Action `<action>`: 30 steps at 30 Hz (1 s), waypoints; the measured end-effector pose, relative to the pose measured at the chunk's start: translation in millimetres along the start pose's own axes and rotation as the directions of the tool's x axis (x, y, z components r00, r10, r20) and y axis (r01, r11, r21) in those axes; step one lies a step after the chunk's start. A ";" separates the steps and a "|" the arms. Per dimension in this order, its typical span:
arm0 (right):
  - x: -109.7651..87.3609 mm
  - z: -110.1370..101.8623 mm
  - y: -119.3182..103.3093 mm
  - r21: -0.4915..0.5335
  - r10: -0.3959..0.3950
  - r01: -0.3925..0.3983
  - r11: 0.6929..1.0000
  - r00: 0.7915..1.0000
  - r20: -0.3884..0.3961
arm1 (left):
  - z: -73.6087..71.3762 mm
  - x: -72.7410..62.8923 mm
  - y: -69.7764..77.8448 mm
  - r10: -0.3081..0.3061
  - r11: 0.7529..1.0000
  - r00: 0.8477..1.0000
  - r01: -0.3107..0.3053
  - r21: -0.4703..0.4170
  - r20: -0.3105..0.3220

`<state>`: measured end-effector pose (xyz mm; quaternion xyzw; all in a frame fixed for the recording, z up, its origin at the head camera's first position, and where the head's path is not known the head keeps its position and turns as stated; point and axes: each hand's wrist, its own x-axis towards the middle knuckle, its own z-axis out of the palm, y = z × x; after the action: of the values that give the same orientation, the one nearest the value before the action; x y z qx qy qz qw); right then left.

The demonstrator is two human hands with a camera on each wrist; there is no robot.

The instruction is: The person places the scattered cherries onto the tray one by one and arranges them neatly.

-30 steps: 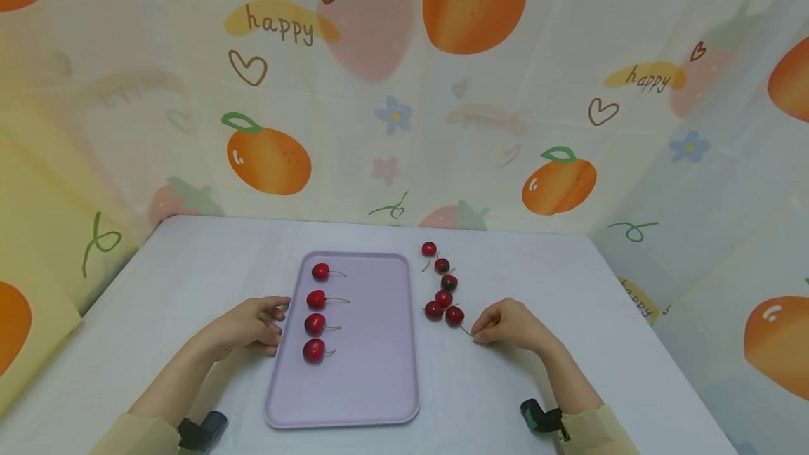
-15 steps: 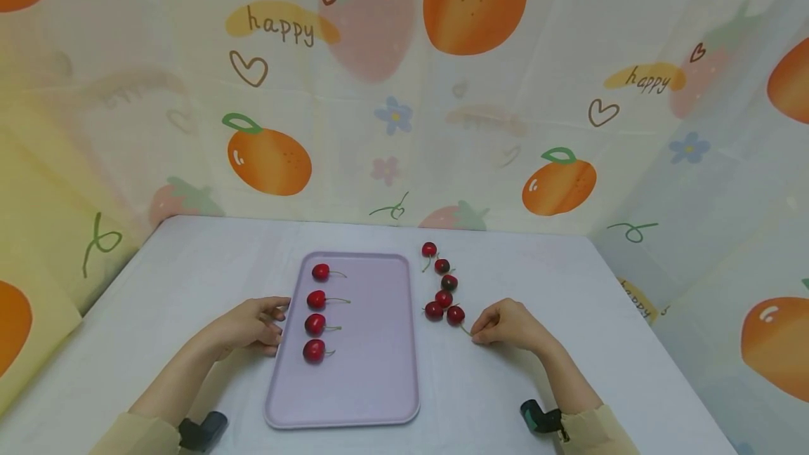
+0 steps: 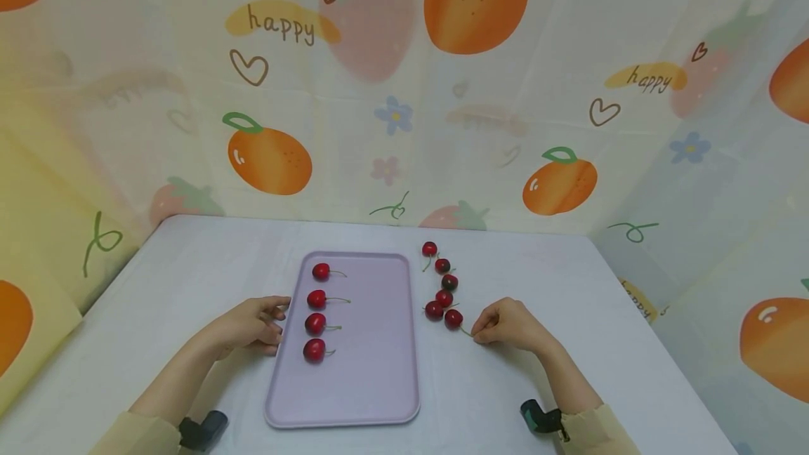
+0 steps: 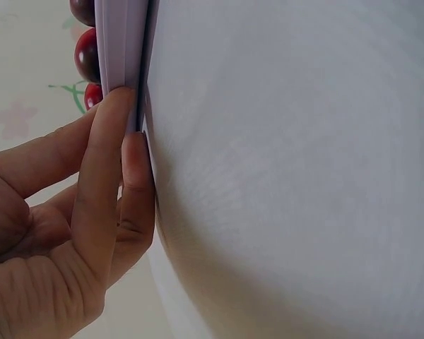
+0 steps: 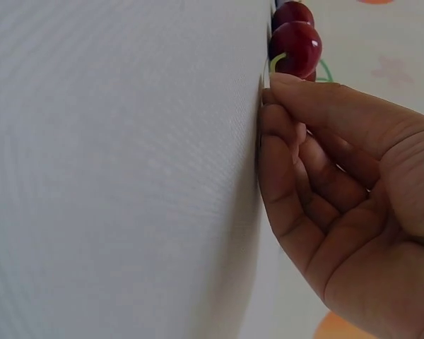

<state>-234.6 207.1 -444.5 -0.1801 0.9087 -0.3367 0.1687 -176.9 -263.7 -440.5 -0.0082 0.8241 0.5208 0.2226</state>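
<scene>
A lilac tray (image 3: 354,399) lies on the white table with several red cherries (image 3: 314,324) in a column along its left side, stems pointing right. My left hand (image 3: 249,325) rests against the tray's left edge, fingers loosely bent; in the left wrist view a digit touches the tray's rim (image 4: 116,49). To the right of the tray, my right hand (image 3: 513,327) pinches the stem of a dark red cherry (image 3: 453,319) between thumb and finger. That cherry (image 5: 297,48) still sits on the table, close to its neighbours.
More cherries (image 3: 444,298) form an uneven line beside the tray's right edge, some touching. The table (image 3: 537,265) extends around the tray. Behind it hangs a fruit-print cloth (image 3: 404,146). Dark wrist devices (image 3: 541,416) are worn at both sleeves.
The cherry pinched by its stem has shifted very slightly toward me and to the left. My right hand has barely moved; my left hand and the tray stay in place.
</scene>
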 end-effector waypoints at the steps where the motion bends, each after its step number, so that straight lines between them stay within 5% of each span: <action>1: 0.0 -0.1 -0.2 -0.001 -0.005 0.005 1.000 1.000 -0.002 | 0.0 0.0 0.0 0.002 1.000 1.000 -0.002 -0.002 0.001; 30: -4.0 1.4 -16.1 -0.037 -0.101 0.100 0.994 0.995 -0.007 | 0.3 0.6 -0.2 0.003 1.000 1.000 -0.003 0.003 0.002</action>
<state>-227.1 196.7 -433.9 -0.2271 0.9053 -0.3287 0.1440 -177.3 -263.4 -441.0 -0.0063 0.8247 0.5199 0.2225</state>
